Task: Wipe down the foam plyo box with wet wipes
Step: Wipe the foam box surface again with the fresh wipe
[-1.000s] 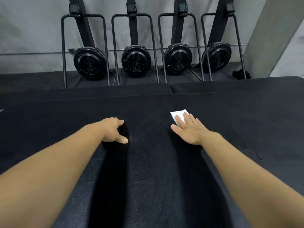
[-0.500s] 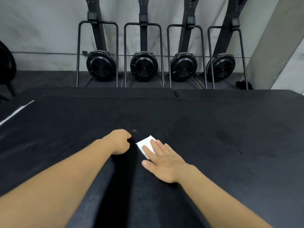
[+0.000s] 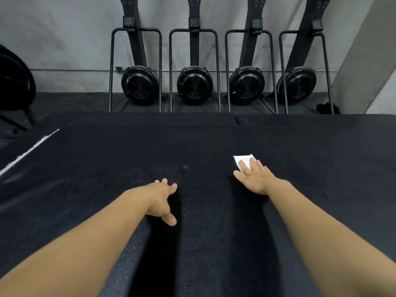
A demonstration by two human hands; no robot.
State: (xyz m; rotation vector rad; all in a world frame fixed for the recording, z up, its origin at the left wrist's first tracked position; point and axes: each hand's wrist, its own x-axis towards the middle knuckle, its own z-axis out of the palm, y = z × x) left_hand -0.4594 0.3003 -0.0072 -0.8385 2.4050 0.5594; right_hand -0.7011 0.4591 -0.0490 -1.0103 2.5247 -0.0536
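Note:
The black foam plyo box (image 3: 214, 146) fills the lower part of the head view, its top surface broad and flat. A white wet wipe (image 3: 243, 160) lies on that top, right of centre. My right hand (image 3: 255, 179) presses flat on the wipe with straight fingers, covering its near half. My left hand (image 3: 162, 200) rests on the box top to the left, fingers spread and bent at the tips, thumb pointing toward me, holding nothing.
Several black fan machines (image 3: 195, 84) stand in metal frames against the grey wall beyond the box. More black pads (image 3: 310, 120) lie behind the box. A white stripe (image 3: 27, 151) marks the left side. A dark round object (image 3: 12, 82) sits at far left.
My right hand has slid the wipe from beside my left hand out to the right and farther away. My left hand has opened from a curled fist to spread fingers.

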